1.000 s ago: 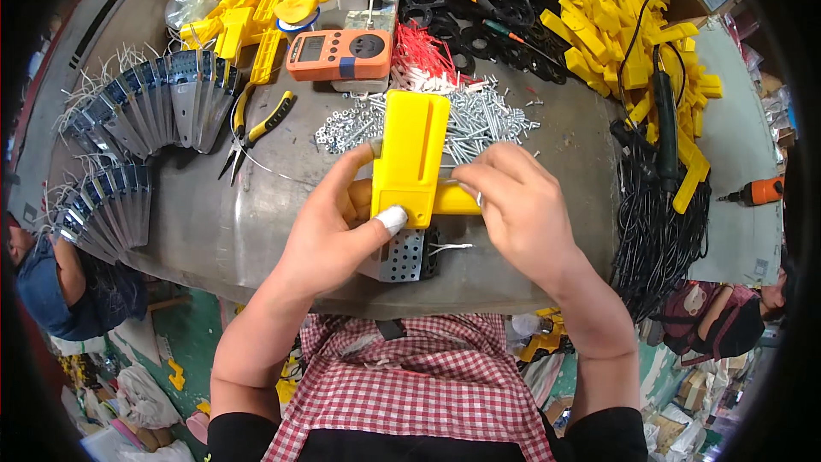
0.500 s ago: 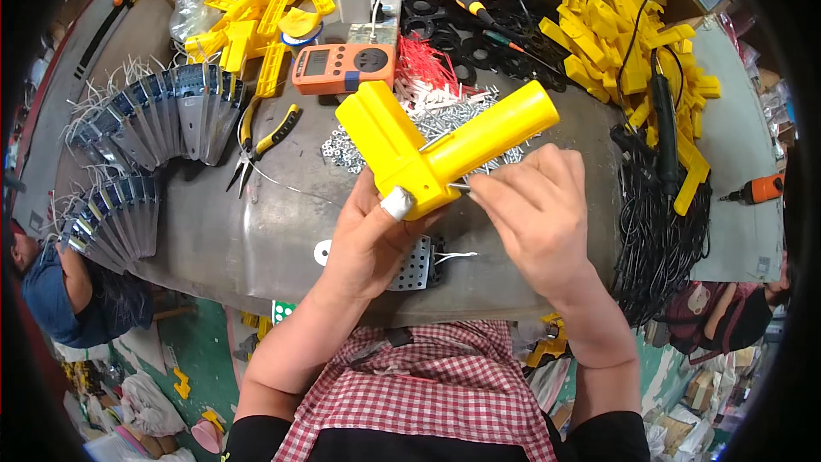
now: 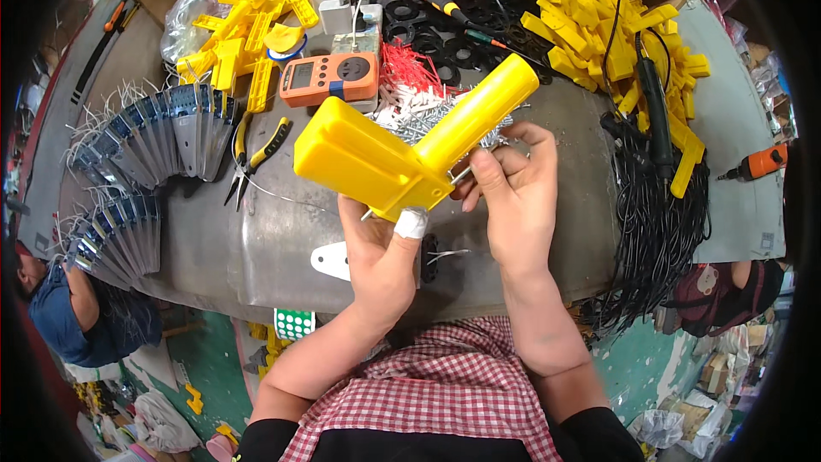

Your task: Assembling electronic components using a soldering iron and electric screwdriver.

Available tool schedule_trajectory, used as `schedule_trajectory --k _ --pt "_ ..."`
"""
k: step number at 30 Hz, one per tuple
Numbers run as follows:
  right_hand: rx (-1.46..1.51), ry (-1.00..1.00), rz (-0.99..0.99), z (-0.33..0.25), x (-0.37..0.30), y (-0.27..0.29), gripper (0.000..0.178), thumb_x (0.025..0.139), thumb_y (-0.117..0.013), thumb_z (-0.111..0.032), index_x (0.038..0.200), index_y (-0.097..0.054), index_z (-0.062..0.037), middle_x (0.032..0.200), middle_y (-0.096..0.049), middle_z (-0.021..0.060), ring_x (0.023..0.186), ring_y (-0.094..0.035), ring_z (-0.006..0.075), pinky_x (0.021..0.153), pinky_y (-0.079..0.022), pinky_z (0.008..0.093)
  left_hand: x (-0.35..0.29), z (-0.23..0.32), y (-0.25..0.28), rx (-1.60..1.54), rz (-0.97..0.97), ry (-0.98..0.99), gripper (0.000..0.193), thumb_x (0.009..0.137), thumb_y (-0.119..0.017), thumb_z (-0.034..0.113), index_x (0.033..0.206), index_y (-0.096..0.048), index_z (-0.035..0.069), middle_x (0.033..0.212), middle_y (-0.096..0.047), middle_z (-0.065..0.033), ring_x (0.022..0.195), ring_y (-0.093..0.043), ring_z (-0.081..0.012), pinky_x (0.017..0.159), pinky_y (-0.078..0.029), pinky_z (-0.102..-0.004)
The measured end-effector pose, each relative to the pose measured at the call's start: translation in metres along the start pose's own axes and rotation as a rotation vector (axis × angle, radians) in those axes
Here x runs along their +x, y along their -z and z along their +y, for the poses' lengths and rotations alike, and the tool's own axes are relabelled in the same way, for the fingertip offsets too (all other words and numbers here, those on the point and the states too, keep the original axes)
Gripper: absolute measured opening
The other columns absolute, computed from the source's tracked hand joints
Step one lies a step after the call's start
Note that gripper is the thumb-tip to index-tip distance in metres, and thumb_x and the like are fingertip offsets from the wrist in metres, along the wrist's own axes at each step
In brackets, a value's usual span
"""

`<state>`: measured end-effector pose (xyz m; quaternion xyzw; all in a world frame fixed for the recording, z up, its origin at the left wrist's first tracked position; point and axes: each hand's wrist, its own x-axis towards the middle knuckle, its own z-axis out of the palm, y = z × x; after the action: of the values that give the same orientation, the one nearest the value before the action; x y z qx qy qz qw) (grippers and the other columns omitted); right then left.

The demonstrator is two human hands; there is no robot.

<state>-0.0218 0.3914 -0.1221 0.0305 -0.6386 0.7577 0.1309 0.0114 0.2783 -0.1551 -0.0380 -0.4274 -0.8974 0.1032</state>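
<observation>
My left hand (image 3: pixel 380 261), its thumb tip wrapped in white, is closed around the lower end of a yellow plastic housing (image 3: pixel 359 154) with a round tube-like handle. The housing is held up over the table, its broad arm pointing left and its handle pointing up to the right. My right hand (image 3: pixel 520 197) is at the right side of the housing, thumb and fingers curled at a thin metal screw (image 3: pixel 463 175) that sticks out there. A second bit of metal shows at the housing's lower left. Beneath my left hand lies a white plate with holes (image 3: pixel 329 261).
Loose screws (image 3: pixel 410 127) lie behind the housing, near an orange multimeter (image 3: pixel 329 79). Pliers (image 3: pixel 256 154) and fanned circuit boards (image 3: pixel 162 133) are on the left. Yellow parts (image 3: pixel 599 26), black cables (image 3: pixel 654 239) and a soldering iron (image 3: pixel 654 120) are on the right.
The housing has turned, showing its smooth outer face, and its broad arm now points further left. My right hand has rolled, bringing the thumb into view, and moved slightly left.
</observation>
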Motion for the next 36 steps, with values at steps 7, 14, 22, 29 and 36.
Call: schedule_trajectory --k 7,14,22,29,36 --pt "-0.068 0.162 -0.055 0.017 -0.013 0.002 0.03 0.086 -0.061 -0.003 0.111 -0.046 0.0022 0.086 -0.064 0.0108 0.069 -0.06 0.0127 0.064 -0.049 0.0242 0.002 -0.005 0.009 0.19 0.01 -0.147 0.05 0.088 -0.055 0.003 0.129 -0.025 0.003 0.123 -0.045 -0.0128 0.116 -0.046 -0.0211 0.098 -0.036 -0.0353" --pt "-1.175 0.793 -0.243 -0.025 -0.005 0.034 0.049 0.07 -0.066 -0.004 0.118 -0.058 -0.0043 0.116 -0.059 0.0124 0.102 -0.056 0.0273 0.091 -0.042 0.04 0.017 0.024 0.024 0.254 -0.189 0.185 0.044 0.086 -0.061 0.006 0.122 -0.036 -0.001 0.12 -0.052 -0.0138 0.107 -0.054 -0.0182 0.09 -0.044 -0.0299" --pt "-0.916 0.56 -0.672 -0.038 -0.013 0.064 0.05 0.064 -0.068 -0.007 0.114 -0.06 -0.0049 0.099 -0.059 0.0095 0.091 -0.056 0.0273 0.082 -0.043 0.0385 0.009 0.033 0.05 1.258 -0.879 0.205 0.095 0.062 -0.08 0.03 0.138 -0.028 0.003 0.131 -0.044 -0.0189 0.127 -0.037 -0.0362 0.108 -0.021 -0.0513" --pt "-1.236 0.263 -0.636 0.009 -0.053 0.102 0.05 0.069 -0.067 -0.01 0.119 -0.058 -0.0067 0.104 -0.057 0.0093 0.097 -0.054 0.0265 0.084 -0.041 0.0387 0.002 0.016 0.047 1.422 -0.836 -0.116 0.066 0.056 -0.075 0.023 0.113 -0.048 0.001 0.112 -0.05 -0.0154 0.113 -0.045 -0.0337 0.106 -0.024 -0.0531" --pt "-1.389 0.266 -0.78 -0.02 -0.035 0.078 0.047 0.072 -0.063 -0.011 0.119 -0.057 -0.0068 0.099 -0.055 0.0084 0.095 -0.053 0.0243 0.081 -0.04 0.0369 0.007 0.017 0.054 1.382 -0.851 -0.04 0.07 0.053 -0.078 0.014 0.114 -0.047 -0.001 0.112 -0.05 -0.0168 0.111 -0.045 -0.0364 0.098 -0.037 -0.0431"
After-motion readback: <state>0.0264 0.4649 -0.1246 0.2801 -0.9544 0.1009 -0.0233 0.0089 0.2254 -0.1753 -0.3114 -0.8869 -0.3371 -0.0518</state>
